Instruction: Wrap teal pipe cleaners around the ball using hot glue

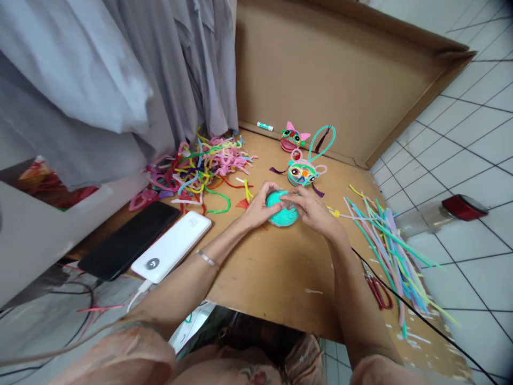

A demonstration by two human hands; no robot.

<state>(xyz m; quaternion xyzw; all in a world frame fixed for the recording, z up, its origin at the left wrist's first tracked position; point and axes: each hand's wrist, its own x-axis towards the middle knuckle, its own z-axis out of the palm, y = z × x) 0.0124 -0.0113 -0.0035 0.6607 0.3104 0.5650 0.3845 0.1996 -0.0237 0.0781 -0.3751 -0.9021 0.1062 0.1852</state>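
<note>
A round teal ball [282, 215], its surface ringed with coiled strands like pipe cleaners, sits between my two hands over the table. My left hand [258, 207] wraps its left side, with the thumb across the front. On the upper right, the bent fingers of my right hand [311, 209] press against the ball; whether they also pinch a strand is too small to tell. Just beyond stands a finished-looking animal head [302, 174] with pink ring ears, a teal loop and purple tassels. Behind it is a second head [292, 138] with pink pointed ears.
Tangled coloured pipe cleaners [212, 163] heap at the left back. Straight ones [390, 251] lie right, near red-handled scissors [377, 291] and a black cable. A black phone [130, 240] and white power bank [172, 246] lie left. Cardboard [304, 69] walls the back; a red-lidded jar [436, 214] is right.
</note>
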